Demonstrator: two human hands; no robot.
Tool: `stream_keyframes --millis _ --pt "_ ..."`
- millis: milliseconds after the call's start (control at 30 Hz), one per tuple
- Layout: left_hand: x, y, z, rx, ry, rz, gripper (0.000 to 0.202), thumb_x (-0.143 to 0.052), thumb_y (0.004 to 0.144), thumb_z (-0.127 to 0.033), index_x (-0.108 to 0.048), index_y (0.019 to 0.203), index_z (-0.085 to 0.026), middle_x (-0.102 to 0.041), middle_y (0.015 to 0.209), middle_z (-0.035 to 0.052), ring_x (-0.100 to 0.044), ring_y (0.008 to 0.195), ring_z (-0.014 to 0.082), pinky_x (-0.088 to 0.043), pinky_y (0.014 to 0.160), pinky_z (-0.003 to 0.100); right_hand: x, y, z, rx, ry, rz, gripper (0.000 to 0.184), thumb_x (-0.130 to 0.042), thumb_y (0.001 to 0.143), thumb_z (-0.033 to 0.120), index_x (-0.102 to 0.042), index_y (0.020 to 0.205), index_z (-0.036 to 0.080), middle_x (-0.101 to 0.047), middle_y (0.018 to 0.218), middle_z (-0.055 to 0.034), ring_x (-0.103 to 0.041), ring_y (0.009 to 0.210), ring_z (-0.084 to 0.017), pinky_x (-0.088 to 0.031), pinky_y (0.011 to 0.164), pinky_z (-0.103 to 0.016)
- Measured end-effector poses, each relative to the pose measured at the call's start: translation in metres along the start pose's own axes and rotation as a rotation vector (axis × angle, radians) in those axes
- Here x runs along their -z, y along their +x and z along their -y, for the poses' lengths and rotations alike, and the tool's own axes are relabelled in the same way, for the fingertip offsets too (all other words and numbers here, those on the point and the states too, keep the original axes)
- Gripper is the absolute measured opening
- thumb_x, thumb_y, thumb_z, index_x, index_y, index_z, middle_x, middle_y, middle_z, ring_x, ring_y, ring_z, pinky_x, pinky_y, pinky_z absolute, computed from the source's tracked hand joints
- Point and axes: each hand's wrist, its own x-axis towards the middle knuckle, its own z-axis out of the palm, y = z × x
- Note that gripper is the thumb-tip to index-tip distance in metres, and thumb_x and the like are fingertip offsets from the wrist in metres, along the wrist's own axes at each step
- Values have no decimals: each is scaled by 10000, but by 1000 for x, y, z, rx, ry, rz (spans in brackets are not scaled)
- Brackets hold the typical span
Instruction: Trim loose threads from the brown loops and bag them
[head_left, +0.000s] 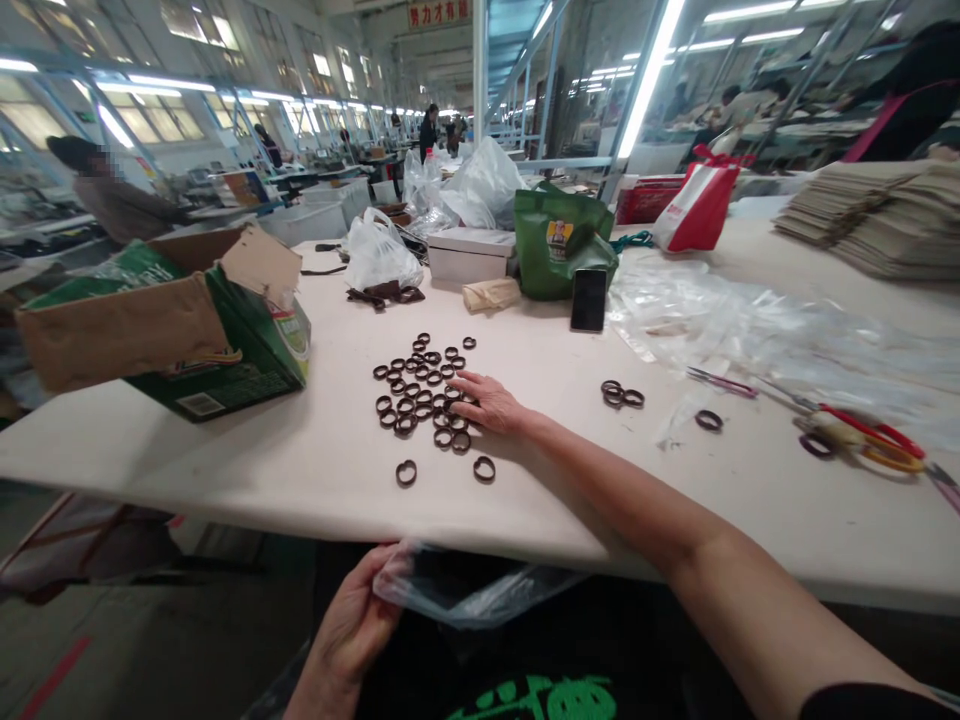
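Note:
My right hand [487,402] reaches across the white table [300,470] with fingers spread flat on a scatter of several small dark brown rings [420,390]. Two loose rings [442,470] lie nearer the table's front edge. My left hand [352,625] is below the table edge, fingers closed on the rim of a clear plastic bag [465,595] held over my lap. A small group of three rings [621,395] lies to the right of my right hand, with a single ring [708,420] farther right.
An open green cardboard box [172,320] sits at the left. A phone [589,299], a green bag [562,245], a white box [469,255] and plastic bags stand behind the rings. Red-handled scissors [862,435] and clear plastic sheet [750,325] lie right. Other people work in the background.

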Motion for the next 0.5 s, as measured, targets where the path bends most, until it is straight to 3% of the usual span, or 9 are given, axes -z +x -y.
stream_keyframes --millis 167,367,500 --pt "2 1 -2 -9 31 16 226 -324 936 -19 -463 799 -134 -427 612 -40 -455 430 18 -388 371 59 -9 -9 12 96 24 59 363 -588 948 417 -662 1240 214 -524 1418 -135 -496 1295 -287 -366 1109 -470" --pt "-2 1 -3 -5 30 -5 222 -315 948 -26 -487 835 -111 -417 604 -48 -445 405 15 -381 359 59 -11 -58 41 137 61 32 410 -593 944 457 -639 1262 202 -532 1396 -143 -496 1282 -286 -383 1095 -462" --pt "-2 0 -3 -5 19 -12 242 -296 960 -33 -481 828 -114 -421 604 -45 -451 408 18 -383 360 64 -11 -92 68 74 58 9 456 -632 917 457 -611 1289 194 -515 1417 -152 -471 1305 -297 -371 1103 -488"
